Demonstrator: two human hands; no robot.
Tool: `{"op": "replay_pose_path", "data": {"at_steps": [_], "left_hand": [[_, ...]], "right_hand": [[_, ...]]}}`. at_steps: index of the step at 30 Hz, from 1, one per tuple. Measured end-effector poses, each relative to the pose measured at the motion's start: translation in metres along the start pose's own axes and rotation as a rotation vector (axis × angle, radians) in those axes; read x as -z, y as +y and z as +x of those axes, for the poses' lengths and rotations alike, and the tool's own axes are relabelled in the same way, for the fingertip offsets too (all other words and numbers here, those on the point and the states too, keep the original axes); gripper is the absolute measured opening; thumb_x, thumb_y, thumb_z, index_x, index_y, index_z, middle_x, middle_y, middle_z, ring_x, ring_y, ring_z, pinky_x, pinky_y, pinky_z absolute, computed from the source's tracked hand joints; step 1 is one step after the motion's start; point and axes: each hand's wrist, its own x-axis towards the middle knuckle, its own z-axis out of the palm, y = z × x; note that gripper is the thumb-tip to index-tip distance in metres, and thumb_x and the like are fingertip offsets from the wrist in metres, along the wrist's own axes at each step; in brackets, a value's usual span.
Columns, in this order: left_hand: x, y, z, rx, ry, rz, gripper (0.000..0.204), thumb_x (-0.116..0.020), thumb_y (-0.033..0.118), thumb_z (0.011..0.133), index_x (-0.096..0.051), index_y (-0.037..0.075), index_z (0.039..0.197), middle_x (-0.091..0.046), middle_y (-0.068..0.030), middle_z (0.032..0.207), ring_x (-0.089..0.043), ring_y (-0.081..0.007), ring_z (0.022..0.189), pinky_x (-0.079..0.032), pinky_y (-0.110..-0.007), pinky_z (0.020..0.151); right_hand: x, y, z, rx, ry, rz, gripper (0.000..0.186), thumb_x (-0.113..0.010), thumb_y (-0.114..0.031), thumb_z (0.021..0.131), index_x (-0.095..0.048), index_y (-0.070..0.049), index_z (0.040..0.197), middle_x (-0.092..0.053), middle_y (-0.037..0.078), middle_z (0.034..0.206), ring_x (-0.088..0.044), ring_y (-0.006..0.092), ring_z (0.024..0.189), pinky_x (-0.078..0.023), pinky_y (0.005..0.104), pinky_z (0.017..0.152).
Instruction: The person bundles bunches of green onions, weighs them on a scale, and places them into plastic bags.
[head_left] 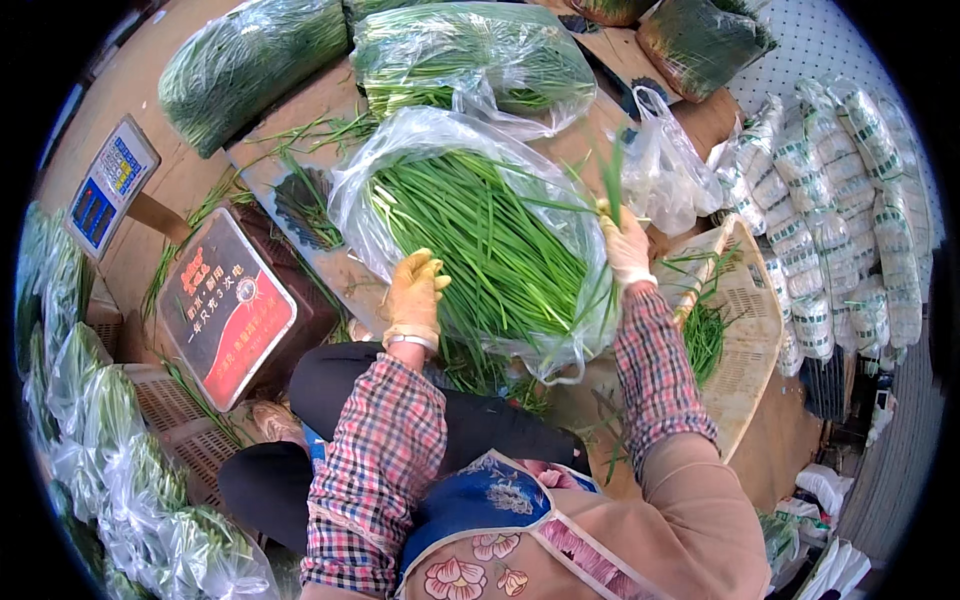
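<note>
A clear plastic bag [355,225] lies wide open in front of me, filled with a heap of long green garlic chives [490,240]. My left hand [413,297], in a yellowish glove, is at the bag's near left side. Its fingers are curled in, and whatever they may hold is hidden. At the right side of the bag, my gloved right hand [626,245] is closed on a few chives [611,178] whose green leaves stick up past the fingers. Checked sleeves cover both forearms.
Packed bags of chives [475,60] lie beyond. A scale [230,305] with a display [110,187] stands at left, above bagged greens [130,470]. At right are a cream plastic crate [750,330] with loose chives, white plastic bags [670,165] and stacked wrapped bundles [830,210].
</note>
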Motion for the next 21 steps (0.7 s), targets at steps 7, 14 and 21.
{"op": "replay_pose_path", "data": {"at_steps": [7, 14, 21], "left_hand": [[0.004, -0.008, 0.015, -0.117, 0.028, -0.039, 0.046, -0.05, 0.004, 0.083, -0.04, 0.001, 0.128, -0.048, -0.015, 0.121, -0.05, -0.0223, 0.108, -0.046, -0.028, 0.084], [0.018, 0.027, 0.076, -0.636, 0.384, 0.719, 0.075, -0.061, 0.017, 0.078, -0.02, 0.002, 0.139, -0.029, -0.0218, 0.14, -0.032, -0.034, 0.128, -0.026, -0.036, 0.105], [0.062, 0.046, 0.132, -0.679, 0.327, 0.883, 0.094, -0.069, 0.028, 0.074, -0.008, 0.003, 0.142, -0.02, -0.0189, 0.145, -0.024, -0.0326, 0.132, -0.021, -0.033, 0.108]], "right_hand": [[-0.06, 0.006, 0.021, -0.069, -0.403, -0.827, 0.042, -0.063, -0.027, 0.078, -0.054, -0.014, 0.117, -0.044, 0.007, 0.13, -0.036, 0.0302, 0.123, -0.024, 0.0582, 0.1], [0.082, 0.033, -0.001, 0.086, 0.075, 0.027, 0.032, -0.052, -0.023, 0.087, -0.053, -0.002, 0.111, -0.06, 0.015, 0.102, -0.057, 0.0279, 0.09, -0.042, 0.0349, 0.085], [0.352, 0.08, -0.099, -0.493, 0.477, -0.238, 0.04, -0.051, -0.022, 0.091, -0.047, -0.003, 0.126, -0.057, 0.002, 0.091, -0.047, 0.0128, 0.07, -0.042, 0.0283, 0.062]]}}
